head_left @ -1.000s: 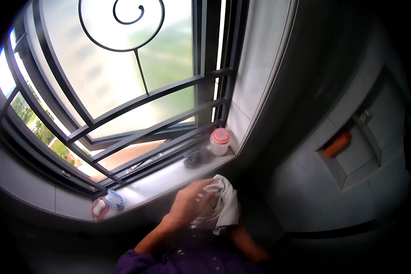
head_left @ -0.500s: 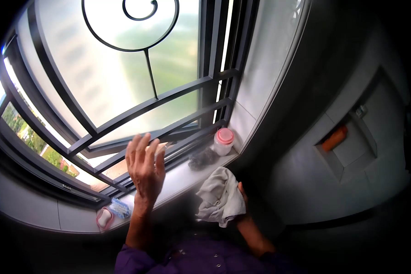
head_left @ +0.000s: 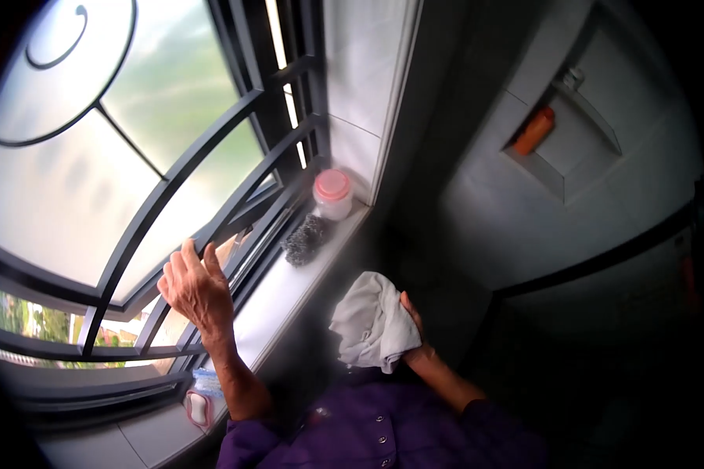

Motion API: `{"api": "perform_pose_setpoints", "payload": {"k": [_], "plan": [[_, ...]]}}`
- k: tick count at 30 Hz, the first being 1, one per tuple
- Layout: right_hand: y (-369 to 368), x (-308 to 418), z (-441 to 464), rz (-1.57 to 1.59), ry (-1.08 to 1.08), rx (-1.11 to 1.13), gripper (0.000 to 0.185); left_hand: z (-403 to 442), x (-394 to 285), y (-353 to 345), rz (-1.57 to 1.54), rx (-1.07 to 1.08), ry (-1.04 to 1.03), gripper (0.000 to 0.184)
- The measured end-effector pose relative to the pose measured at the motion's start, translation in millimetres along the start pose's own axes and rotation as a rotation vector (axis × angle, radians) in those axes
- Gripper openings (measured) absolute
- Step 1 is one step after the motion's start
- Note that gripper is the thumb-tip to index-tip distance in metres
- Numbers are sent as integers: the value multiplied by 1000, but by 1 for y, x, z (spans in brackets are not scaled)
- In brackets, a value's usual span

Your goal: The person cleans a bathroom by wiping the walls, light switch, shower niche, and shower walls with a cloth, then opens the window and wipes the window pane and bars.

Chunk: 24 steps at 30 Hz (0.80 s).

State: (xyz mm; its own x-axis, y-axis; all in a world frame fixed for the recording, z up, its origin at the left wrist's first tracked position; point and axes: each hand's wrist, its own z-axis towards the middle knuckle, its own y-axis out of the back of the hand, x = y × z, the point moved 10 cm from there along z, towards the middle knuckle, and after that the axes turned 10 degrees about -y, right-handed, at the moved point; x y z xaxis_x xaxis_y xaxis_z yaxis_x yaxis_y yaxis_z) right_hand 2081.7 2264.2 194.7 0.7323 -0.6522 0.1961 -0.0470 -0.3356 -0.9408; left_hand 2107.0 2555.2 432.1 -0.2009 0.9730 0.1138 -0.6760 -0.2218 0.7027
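My left hand (head_left: 195, 289) is raised at the dark metal window grille (head_left: 246, 195), palm toward the window. Its thumb stands apart from the bent fingers, and the fingertips reach a lower bar; whether they touch it or reach past it I cannot tell. Behind the bars is a frosted window pane (head_left: 176, 102), tilted outward. My right hand (head_left: 416, 328) holds a bunched grey-white cloth (head_left: 371, 322) low in front of my body. The cloth covers most of that hand's fingers.
On the white tiled sill (head_left: 266, 313) stand a jar with a pink lid (head_left: 333, 194) and a dark wire scourer (head_left: 303, 241). A blue sponge (head_left: 206, 381) and a soap bar in a pink dish (head_left: 199, 408) lie nearer. An orange bottle (head_left: 534, 131) rests in a wall niche.
My view has turned, shifting the window left. My left hand has gone from raised with spread fingers to bent fingers at a lower grille bar. My right hand still holds the cloth.
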Motion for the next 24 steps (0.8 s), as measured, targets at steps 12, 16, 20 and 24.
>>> {"api": "perform_pose_setpoints", "payload": {"k": [12, 16, 20, 24], "plan": [[32, 9, -29, 135, 72, 19, 71, -15, -30, 15, 40, -190, -92, 36], [49, 38, -41, 296, 102, 183, 63, -65, -96, -20, -717, -13, 13, 38], [71, 83, -71, 241, 229, 191, 66, -121, -237, -57, -1433, 778, 311, 50], [36, 136, -111, 132, 388, 369, 71, -171, -316, -80, -1357, 1440, 365, 63]]}}
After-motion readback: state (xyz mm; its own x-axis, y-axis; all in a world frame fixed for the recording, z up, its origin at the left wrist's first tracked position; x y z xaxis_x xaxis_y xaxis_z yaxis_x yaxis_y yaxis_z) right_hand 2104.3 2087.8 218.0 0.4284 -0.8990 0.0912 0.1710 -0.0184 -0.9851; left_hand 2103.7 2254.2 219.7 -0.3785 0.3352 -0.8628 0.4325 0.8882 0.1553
